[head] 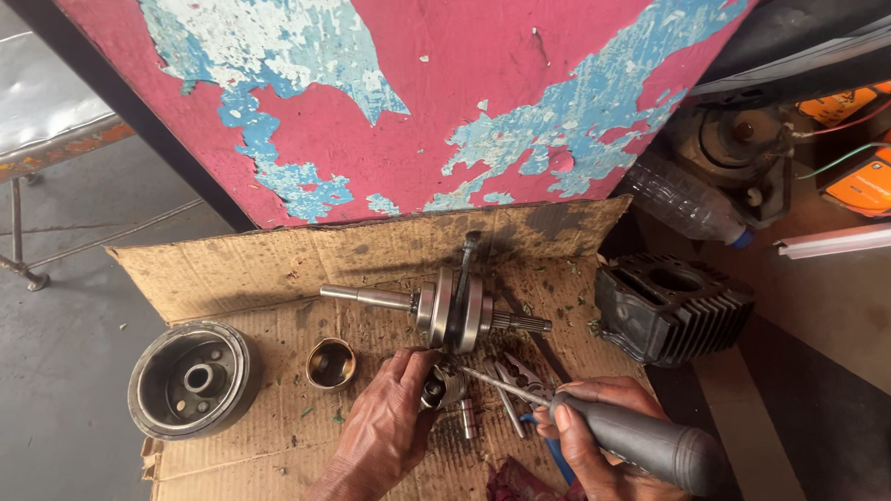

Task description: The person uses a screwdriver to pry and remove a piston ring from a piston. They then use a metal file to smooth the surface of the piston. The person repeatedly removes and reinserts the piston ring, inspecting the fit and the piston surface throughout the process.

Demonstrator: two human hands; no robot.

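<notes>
- On the flattened cardboard sheet point(267, 274) spread over the floor, the left hand point(390, 417) pinches a small metal part point(445, 387) between thumb and fingers, turned up toward the tool so its open end can be reached.
- The right hand point(597, 443) is wrapped shut around the grey handle of a screwdriver point(597, 429), held low and nearly flat; its thin shaft runs left so the tip meets the small metal part, seemingly to pick or pry at it.
- A pair of pliers point(520, 382) lies just under the shaft, near both hands, and a short metal pin point(467, 416) rests beside the left fingers.
- A crankshaft point(453, 308) lies on its side just beyond the hands, its 2 round webs together and its rod point(467, 251) pointing away toward the wall; lying flat keeps it from rolling.
- A brass-coloured ring point(331, 363) sits open side up to the left of the left hand, apart from it.
- A round dark flywheel point(192, 378) rests at the cardboard's left edge, hollow face up, well apart from the work.
- A black finned cylinder block point(673, 306) stands off the cardboard to the right, with a clear plastic bottle point(684, 205) lying behind it.
- A red board with peeling blue and white paint point(392, 91) leans behind the cardboard as a backdrop.
- A red rag point(516, 490) lies between the wrists at the near edge.
</notes>
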